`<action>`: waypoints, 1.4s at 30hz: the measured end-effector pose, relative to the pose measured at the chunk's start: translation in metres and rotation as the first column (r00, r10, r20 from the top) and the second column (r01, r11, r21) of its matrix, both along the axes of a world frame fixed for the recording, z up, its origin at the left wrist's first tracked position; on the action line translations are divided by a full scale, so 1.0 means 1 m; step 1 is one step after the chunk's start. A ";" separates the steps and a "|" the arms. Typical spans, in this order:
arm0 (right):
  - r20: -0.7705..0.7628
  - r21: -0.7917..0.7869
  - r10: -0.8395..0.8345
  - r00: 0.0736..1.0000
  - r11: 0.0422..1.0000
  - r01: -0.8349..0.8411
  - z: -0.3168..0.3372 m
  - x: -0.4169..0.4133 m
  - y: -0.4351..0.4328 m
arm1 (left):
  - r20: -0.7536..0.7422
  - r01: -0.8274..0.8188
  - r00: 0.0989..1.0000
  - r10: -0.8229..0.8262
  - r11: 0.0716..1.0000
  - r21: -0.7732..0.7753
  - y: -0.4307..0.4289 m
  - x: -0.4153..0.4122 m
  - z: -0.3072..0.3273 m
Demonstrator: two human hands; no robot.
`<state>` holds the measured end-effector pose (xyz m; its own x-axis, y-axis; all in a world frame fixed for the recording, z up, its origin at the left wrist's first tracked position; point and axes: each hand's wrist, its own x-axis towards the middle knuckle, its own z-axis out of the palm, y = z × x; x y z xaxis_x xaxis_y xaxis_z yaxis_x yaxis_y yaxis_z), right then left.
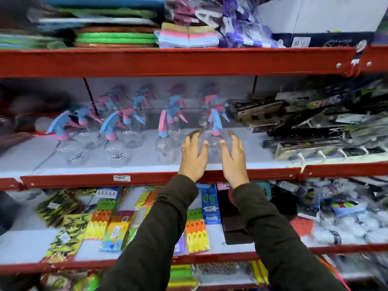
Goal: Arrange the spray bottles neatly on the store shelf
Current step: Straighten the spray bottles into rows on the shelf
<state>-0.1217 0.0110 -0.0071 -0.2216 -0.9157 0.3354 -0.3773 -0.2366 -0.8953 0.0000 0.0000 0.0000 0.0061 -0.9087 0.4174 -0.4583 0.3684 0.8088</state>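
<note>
Several clear spray bottles with pink and blue trigger heads stand on the white middle shelf with its red front lip. Front ones: a far-left bottle, a second bottle, a third bottle, and a rightmost bottle. More bottles stand behind them, blurred. My left hand and my right hand flank the rightmost bottle, palms facing each other, fingers spread, with a gap on each side. Neither hand grips it.
Black boxed goods lie piled on the shelf just right of the bottles. The shelf above holds green mats and striped cloths. The shelf below carries colourful packets. The image is motion-blurred.
</note>
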 end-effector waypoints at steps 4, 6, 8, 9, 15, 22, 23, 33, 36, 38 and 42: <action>0.299 0.219 -0.010 0.954 0.974 -0.058 0.001 -0.004 -0.023 | -0.285 0.146 0.957 -0.048 0.931 0.333 -0.015 -0.016 0.004; 0.340 0.266 -0.025 0.940 0.961 -0.071 -0.004 -0.007 -0.037 | -0.354 0.165 0.935 -0.019 0.907 0.388 -0.025 -0.022 0.003; 0.339 0.259 -0.014 0.941 0.963 -0.078 -0.010 -0.010 -0.046 | -0.403 0.170 0.915 0.007 0.901 0.400 -0.034 -0.024 0.000; 0.354 0.241 -0.002 0.935 0.966 -0.089 -0.011 -0.011 -0.049 | -0.420 0.170 0.907 0.015 0.900 0.400 -0.037 -0.025 -0.001; 0.416 0.222 0.012 0.909 0.968 -0.114 -0.006 -0.014 -0.037 | -0.504 0.219 0.863 0.016 0.888 0.404 -0.023 -0.022 0.002; 0.385 0.188 0.029 0.922 0.976 -0.109 -0.014 -0.017 -0.017 | -0.543 0.249 0.839 -0.001 0.890 0.382 -0.002 -0.023 -0.003; 0.383 0.184 0.027 0.923 0.977 -0.105 -0.016 -0.017 -0.014 | -0.551 0.257 0.835 -0.003 0.887 0.385 0.001 -0.023 -0.002; 0.379 -0.026 -0.106 0.919 0.992 0.125 -0.010 -0.005 0.015 | -0.550 0.196 0.835 -0.022 0.946 0.260 0.020 -0.004 -0.005; 0.416 -0.117 -0.121 0.901 0.976 0.185 -0.006 0.010 0.027 | -0.556 0.105 0.831 0.003 0.981 0.163 0.026 0.013 -0.007; 0.436 -0.168 -0.088 0.896 0.970 0.177 -0.003 0.026 0.034 | -0.571 0.038 0.820 0.036 0.992 0.118 0.030 0.026 -0.006; 0.435 -0.193 0.018 0.900 0.979 0.073 -0.001 0.067 0.036 | -0.594 -0.099 0.794 0.131 0.991 0.086 0.031 0.055 -0.008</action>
